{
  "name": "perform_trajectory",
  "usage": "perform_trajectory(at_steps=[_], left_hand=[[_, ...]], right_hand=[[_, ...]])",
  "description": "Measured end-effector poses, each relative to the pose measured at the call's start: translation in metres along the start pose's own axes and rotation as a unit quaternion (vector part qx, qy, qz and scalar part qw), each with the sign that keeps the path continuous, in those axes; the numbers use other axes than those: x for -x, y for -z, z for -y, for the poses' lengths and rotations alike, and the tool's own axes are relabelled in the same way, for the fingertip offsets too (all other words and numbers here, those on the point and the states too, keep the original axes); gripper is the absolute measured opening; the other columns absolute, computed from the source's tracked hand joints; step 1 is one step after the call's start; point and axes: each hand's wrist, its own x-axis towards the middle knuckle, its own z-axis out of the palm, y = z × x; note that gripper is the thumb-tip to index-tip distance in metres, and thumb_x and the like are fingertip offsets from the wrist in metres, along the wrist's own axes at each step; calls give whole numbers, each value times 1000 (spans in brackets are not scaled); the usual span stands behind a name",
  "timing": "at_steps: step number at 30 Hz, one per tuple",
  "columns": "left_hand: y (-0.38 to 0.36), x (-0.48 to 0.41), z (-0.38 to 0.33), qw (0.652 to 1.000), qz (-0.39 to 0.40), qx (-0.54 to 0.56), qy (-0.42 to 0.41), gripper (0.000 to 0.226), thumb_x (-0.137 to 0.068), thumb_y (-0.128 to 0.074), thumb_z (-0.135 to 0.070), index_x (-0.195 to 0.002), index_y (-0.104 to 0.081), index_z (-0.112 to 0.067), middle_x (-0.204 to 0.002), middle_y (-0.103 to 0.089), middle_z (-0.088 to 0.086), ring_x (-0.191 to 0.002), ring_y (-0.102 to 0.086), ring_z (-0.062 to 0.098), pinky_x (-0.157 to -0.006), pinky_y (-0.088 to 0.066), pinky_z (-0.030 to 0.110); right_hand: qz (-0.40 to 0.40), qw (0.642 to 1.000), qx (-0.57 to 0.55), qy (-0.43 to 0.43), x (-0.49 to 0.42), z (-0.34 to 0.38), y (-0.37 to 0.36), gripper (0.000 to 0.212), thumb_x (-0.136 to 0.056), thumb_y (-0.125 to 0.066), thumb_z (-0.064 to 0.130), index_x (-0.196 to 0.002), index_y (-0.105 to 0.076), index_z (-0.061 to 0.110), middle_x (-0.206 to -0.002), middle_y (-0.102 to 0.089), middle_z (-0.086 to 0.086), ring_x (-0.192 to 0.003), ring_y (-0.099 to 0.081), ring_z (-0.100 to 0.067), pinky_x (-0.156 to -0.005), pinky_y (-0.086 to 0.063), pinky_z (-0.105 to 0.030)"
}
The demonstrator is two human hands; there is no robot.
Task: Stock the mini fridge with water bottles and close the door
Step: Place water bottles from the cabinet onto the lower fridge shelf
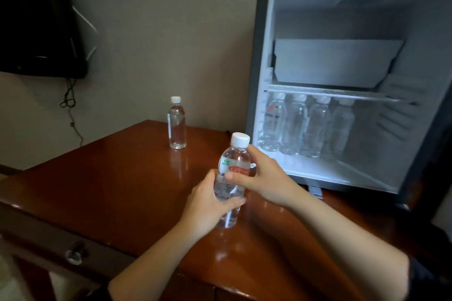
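Note:
A clear water bottle (235,154) with a white cap and a label stands upright at the middle of the wooden table. My left hand (208,205) wraps its lower half and my right hand (265,176) grips its upper half from the right. A second capped bottle (177,124) stands alone farther back on the table. The mini fridge (259,56) sits at the right with its inside lit and in full view. Several bottles (305,127) stand in a row on its lower level, under a shelf (337,95).
The glossy wooden table (122,178) runs to an edge at the left and front. A dark TV (36,19) hangs on the wall at the upper left with cables (69,98) dangling. A white compartment (337,63) fills the fridge's upper part.

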Motion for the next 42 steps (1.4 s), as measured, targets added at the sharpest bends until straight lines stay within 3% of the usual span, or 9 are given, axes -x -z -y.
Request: perform_trajectory(at_steps=[8,12,14,18,22,33,37,39,42], left_hand=[[-67,-40,-48,997,69,2,-42,51,-53,-75,-52,-99,-58,-37,-91,-70,-17,-87,-65,1,-82,-54,34],[-100,-60,-77,989,123,43,-66,37,-69,-78,-35,-97,-54,-38,-87,-64,-20,-78,-59,-14,-67,-46,5],[-115,-69,-91,984,150,61,-77,35,-75,-75,-33,-94,-48,-44,-89,-59,-24,-80,-55,-14,-62,-41,-1],[-148,-87,-106,979,160,64,-105,44,-76,-71,-42,-116,-54,-37,-111,-60,-12,-101,-54,4,-72,-38,8],[-179,-99,-112,980,168,47,-101,58,-83,-63,-42,-136,-44,-30,-124,-53,-4,-106,-50,8,-83,-37,20],[-225,-128,-123,963,236,96,-91,53,-94,-52,-17,-142,-33,-30,-133,-48,-10,-110,-51,9,-88,-40,20],[-229,-152,-125,968,140,-83,-191,51,-92,-52,-19,-141,-37,-25,-146,-38,-3,-137,-30,18,-112,-26,31],[-225,-166,-126,929,66,-215,-293,52,-88,-53,-19,-138,-40,-25,-149,-32,-2,-140,-21,19,-114,-19,36],[-215,-192,-126,835,-5,-338,-435,55,-64,-72,-17,-118,-62,-24,-134,-53,6,-130,-33,23,-107,-29,44]], right_hand=[[-108,992,2,-58,24,-28,75,41,-77,-73,33,-113,-56,22,-99,-68,7,-91,-66,-11,-88,-52,-44],[-155,984,29,-83,29,-41,114,36,-80,-71,31,-111,-53,28,-97,-67,12,-96,-66,-14,-88,-53,-45],[-180,978,50,-94,31,-48,131,38,-79,-70,36,-112,-52,31,-101,-66,13,-98,-65,-14,-89,-52,-47],[-221,961,105,-131,33,-64,156,46,-79,-68,40,-120,-50,28,-108,-66,10,-101,-63,-15,-94,-48,-42],[-251,939,148,-186,30,-80,171,53,-81,-66,43,-127,-46,27,-115,-64,6,-102,-62,-17,-90,-48,-38],[-287,908,136,-275,8,-117,203,43,-88,-61,30,-125,-39,26,-110,-61,0,-100,-62,-23,-85,-53,-41],[-297,892,137,-311,-6,-127,214,43,-89,-59,30,-127,-39,26,-114,-59,-2,-100,-61,-25,-84,-54,-42],[-308,889,134,-311,-12,-132,216,40,-90,-58,30,-126,-41,25,-115,-59,-2,-102,-61,-25,-84,-53,-41],[-330,886,137,-297,-22,-141,218,42,-87,-62,30,-126,-46,23,-122,-59,-1,-111,-59,-24,-93,-50,-42]])
